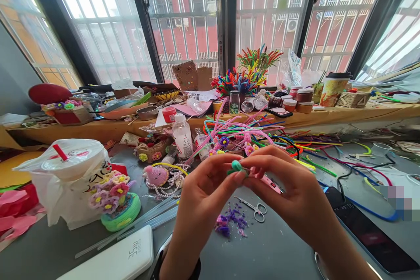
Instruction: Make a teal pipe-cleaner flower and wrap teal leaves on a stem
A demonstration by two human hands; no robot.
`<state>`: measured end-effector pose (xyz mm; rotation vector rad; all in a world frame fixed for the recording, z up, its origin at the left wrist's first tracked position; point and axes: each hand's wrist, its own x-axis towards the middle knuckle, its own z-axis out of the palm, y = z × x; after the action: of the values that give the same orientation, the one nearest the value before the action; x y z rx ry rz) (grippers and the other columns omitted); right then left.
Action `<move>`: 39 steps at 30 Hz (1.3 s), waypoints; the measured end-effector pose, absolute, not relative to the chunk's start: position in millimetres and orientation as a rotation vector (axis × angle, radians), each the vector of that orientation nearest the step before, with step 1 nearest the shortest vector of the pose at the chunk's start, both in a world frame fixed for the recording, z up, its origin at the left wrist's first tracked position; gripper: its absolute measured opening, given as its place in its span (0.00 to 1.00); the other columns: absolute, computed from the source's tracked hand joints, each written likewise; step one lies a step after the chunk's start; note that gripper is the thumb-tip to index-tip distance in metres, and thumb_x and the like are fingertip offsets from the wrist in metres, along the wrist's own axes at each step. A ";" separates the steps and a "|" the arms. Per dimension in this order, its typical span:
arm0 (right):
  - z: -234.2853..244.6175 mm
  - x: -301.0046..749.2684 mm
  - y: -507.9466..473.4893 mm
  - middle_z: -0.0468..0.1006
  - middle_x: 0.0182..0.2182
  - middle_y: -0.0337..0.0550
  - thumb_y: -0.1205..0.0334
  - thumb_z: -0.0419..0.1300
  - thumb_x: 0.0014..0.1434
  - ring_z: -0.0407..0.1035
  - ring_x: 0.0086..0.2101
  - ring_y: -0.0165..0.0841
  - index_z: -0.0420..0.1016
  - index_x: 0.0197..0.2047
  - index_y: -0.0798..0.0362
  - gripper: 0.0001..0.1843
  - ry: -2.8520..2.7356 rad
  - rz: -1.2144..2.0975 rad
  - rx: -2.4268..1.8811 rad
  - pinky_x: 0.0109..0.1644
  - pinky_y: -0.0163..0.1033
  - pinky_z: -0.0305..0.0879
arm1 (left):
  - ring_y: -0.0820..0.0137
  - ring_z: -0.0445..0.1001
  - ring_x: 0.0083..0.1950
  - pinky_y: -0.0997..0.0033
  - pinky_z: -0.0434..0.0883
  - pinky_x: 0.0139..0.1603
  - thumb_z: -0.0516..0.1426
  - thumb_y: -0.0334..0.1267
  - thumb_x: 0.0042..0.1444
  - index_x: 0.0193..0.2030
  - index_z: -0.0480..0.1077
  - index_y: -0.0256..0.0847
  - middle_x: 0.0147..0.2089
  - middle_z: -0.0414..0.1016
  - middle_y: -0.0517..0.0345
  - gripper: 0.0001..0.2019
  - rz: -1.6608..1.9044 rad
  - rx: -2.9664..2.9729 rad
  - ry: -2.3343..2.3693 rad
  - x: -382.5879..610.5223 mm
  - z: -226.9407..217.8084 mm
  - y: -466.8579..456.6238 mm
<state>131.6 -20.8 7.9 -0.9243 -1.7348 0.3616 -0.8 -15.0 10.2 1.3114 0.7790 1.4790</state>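
Note:
My left hand (203, 194) and my right hand (288, 194) meet above the grey table, fingertips pinched together on a small teal fuzzy piece (236, 167), a curled bit of pipe cleaner. Both hands are closed round it. A pink strip shows under my right fingers. Below the hands lie small scissors (257, 210) and a heap of purple and pink fuzzy scraps (229, 222). Behind the hands a tangle of coloured pipe cleaners (249, 133) spreads over the table.
At the left stand a lidded drink cup in a plastic bag (70, 175) and a pipe-cleaner flower basket (116, 203). A white power bank (114, 260) lies near the front edge, a phone (367, 232) at right. Bottles, jars and a paper cup (333, 89) crowd the windowsill.

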 end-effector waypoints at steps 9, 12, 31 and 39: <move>10.6 141.3 -21.9 0.75 0.26 0.38 0.65 0.58 0.52 0.69 0.27 0.28 0.73 0.29 0.51 0.03 -1.922 0.195 -0.888 0.31 0.32 0.65 | 0.68 0.71 0.33 0.70 0.69 0.37 0.62 0.30 0.41 0.22 0.73 0.41 0.27 0.74 0.56 0.03 1.543 1.619 0.632 -15.6 10.6 -10.6; 9.3 142.3 -22.5 0.76 0.27 0.39 0.70 0.59 0.51 0.68 0.30 0.31 0.74 0.31 0.51 0.06 -1.858 -0.247 -0.870 0.38 0.37 0.64 | 0.66 0.70 0.39 0.72 0.68 0.36 0.64 0.34 0.36 0.30 0.73 0.41 0.35 0.73 0.54 0.10 1.518 1.572 0.637 -18.4 10.1 -6.4; 2.2 136.8 -24.4 0.78 0.32 0.35 0.71 0.58 0.51 0.66 0.34 0.32 0.73 0.35 0.46 0.11 -1.829 -0.872 -0.869 0.53 0.47 0.54 | 0.74 0.70 0.28 0.79 0.69 0.30 0.59 0.34 0.44 0.32 0.72 0.39 0.28 0.73 0.58 0.06 1.406 1.390 0.728 -14.2 13.6 -14.0; 7.0 136.6 -18.0 0.74 0.22 0.37 0.65 0.61 0.49 0.65 0.28 0.31 0.75 0.28 0.49 0.02 -1.753 0.035 -0.932 0.36 0.38 0.62 | 0.71 0.71 0.36 0.79 0.68 0.35 0.58 0.37 0.46 0.31 0.73 0.38 0.34 0.73 0.56 0.07 1.494 1.449 0.645 -15.2 12.6 -9.1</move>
<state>136.6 -18.0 7.0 -0.9318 -1.7534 0.0350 -15.2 -9.1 12.6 1.4486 0.6451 1.4944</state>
